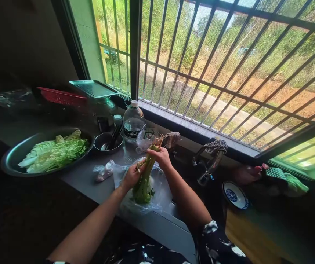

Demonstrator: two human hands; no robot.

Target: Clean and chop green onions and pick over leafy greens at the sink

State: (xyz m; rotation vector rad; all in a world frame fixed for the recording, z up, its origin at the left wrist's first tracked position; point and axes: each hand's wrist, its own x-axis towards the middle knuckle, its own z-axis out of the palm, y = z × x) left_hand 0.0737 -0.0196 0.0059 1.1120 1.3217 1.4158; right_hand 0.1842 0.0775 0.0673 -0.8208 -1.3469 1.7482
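Observation:
A bunch of celery [143, 187] is held with its roots up and its leaves down over a clear plastic bag [160, 187] on the counter. My right hand [160, 156] is closed round the root end, where thin brown roots stick out at the top. Lower down, my left hand [133, 174] has its fingers closed on the stalks. Some fingertips of both hands are hidden by the stalks. Left of the bag lies a small knotted plastic bag [104, 171] with pinkish contents.
Left stands a metal basin [7, 161] of cabbage leaves [53, 150], with a pan [117, 147] and a water bottle [133, 123] near it. Right are a faucet [208, 168], a blue-and-white plate [236, 195] and a green cloth [295, 183]. A barred window [178, 73] runs behind.

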